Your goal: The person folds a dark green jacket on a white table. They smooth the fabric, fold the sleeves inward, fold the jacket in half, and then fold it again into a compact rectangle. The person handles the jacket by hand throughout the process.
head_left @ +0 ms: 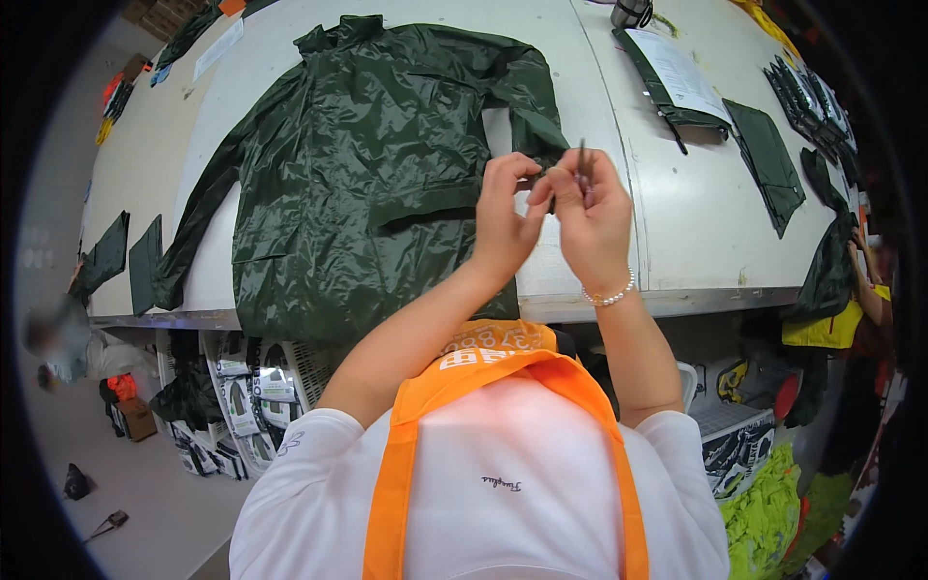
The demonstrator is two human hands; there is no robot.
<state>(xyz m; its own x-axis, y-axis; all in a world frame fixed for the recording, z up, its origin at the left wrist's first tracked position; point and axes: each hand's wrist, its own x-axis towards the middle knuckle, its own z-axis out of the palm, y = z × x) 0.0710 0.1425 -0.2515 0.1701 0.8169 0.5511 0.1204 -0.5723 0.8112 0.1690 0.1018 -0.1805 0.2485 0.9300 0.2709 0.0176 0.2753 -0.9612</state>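
Note:
A dark green rain jacket (358, 164) lies spread on the white table, its collar at the far side and its hem hanging over the near edge. The sleeve on the right bends down toward my hands. With thumb and fingers my left hand (505, 215) pinches the end of that sleeve (537, 135). Close beside it, my right hand (594, 213) is closed around small snips (583, 157); a thin dark blade points up, and the rest is hidden in the fingers. My fingertips nearly meet at the cuff, which they partly cover.
Farther right on the table (667, 237) lie a dark green garment with a paper sheet (677, 72), a folded green piece (768, 159) and a metal flask (632, 12). Below stand a white basket of packages (307, 372) and a lime-green heap (764, 517). Another person's arm (875, 290) reaches in at far right.

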